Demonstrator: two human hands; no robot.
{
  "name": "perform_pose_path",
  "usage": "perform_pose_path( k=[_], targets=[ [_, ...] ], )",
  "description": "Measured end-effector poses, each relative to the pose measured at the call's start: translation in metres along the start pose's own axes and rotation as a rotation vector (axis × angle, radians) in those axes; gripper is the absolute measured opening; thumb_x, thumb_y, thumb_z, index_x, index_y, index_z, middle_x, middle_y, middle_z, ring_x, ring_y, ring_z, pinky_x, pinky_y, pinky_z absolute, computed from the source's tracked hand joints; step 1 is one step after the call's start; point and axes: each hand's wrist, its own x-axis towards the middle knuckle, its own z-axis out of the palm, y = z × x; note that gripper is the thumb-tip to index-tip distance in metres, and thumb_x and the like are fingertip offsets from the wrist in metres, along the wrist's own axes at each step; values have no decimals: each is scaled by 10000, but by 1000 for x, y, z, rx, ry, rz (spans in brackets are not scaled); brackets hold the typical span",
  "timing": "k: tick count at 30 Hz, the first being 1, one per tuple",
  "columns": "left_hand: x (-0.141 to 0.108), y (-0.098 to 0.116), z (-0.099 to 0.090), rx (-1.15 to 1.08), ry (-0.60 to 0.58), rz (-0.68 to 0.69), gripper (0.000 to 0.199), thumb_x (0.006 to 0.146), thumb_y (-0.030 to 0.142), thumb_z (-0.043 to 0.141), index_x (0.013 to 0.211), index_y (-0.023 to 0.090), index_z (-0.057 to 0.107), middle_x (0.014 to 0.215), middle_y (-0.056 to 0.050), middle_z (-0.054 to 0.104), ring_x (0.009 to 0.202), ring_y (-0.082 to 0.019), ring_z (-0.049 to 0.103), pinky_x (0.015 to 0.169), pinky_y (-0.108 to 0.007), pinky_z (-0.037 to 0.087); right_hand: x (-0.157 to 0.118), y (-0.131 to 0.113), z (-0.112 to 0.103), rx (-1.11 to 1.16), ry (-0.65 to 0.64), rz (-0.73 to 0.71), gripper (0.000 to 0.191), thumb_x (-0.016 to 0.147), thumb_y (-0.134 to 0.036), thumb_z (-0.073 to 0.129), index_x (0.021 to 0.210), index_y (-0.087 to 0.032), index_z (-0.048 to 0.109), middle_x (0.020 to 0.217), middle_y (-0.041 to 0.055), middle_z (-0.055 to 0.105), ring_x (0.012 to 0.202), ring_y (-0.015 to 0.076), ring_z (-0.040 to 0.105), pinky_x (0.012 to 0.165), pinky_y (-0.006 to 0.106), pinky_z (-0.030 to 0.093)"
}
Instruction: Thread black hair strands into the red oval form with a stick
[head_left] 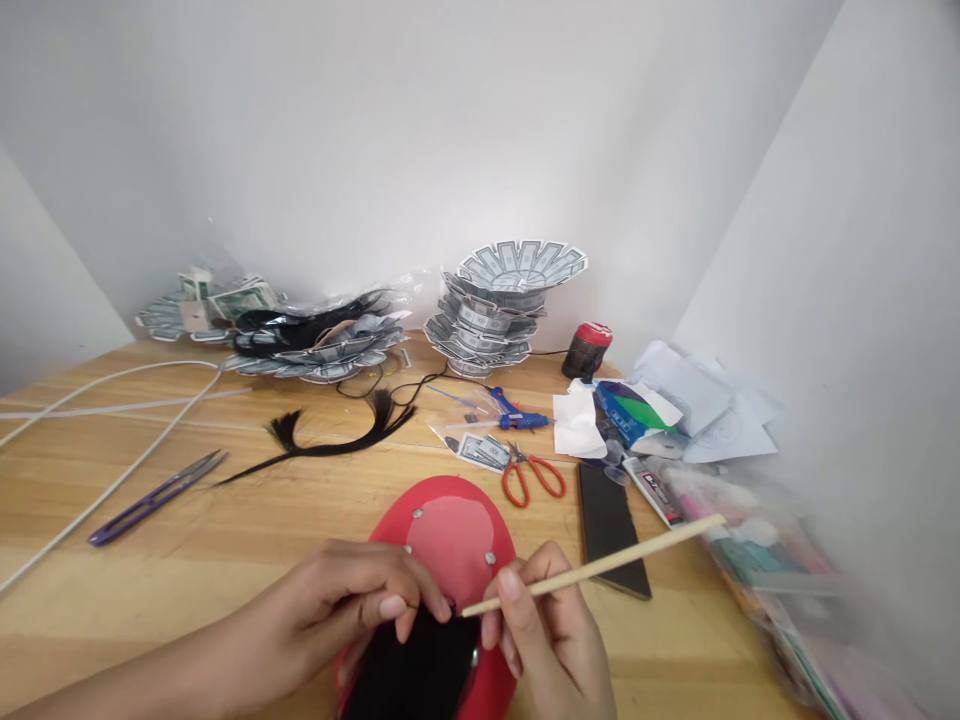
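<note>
In front of me is a red oval piece (442, 500) with a lighter pink area and small shiny studs. A bundle of black hair (416, 665) lies over its lower part. My left hand (360, 600) is closed, its thumb and fingers at the top edge of the hair; the exact spot they pinch is partly hidden. Between the thumb and fingers of my right hand (551, 630) is a wooden chopstick (607, 563), slanting up to the right. Its narrow tip meets the hair's top edge, close to my left fingertips.
Red-handled scissors (529, 478), a blue glue gun (521, 418) and a black phone (609, 530) lie beyond the hands. Purple thread snips (157, 497) and a black hair strand (330, 443) are at left. Stacked paper-note bowls (495, 310) stand behind; packets (637, 410) crowd the right.
</note>
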Motion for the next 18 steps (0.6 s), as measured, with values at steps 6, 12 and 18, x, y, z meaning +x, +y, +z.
perform_pose_path(
  k=[6,12,18],
  targets=[
    [0,3,-1,-8,-11,23,503,1018,548,371,950,195,724,952,-59,777,783,-131,690,691,-152,525,-1,-1,-1,-35,31,-4,529,793,-681,678,660,-229,438,508,-68,537,454,71,346,456,233,213],
    [-6,-2,0,91,33,119,433,1045,492,345,997,244,697,966,-24,783,769,-107,697,698,-133,511,-2,-3,1,-14,104,43,569,744,-708,703,640,-216,437,476,-69,528,426,56,355,449,186,262],
    [-31,-19,-3,199,26,142,272,1055,395,374,1099,309,629,1117,-25,749,875,-139,715,706,-137,528,0,8,-4,55,85,4,520,809,-629,702,666,-216,421,479,-66,562,399,39,365,422,143,273]
  ],
)
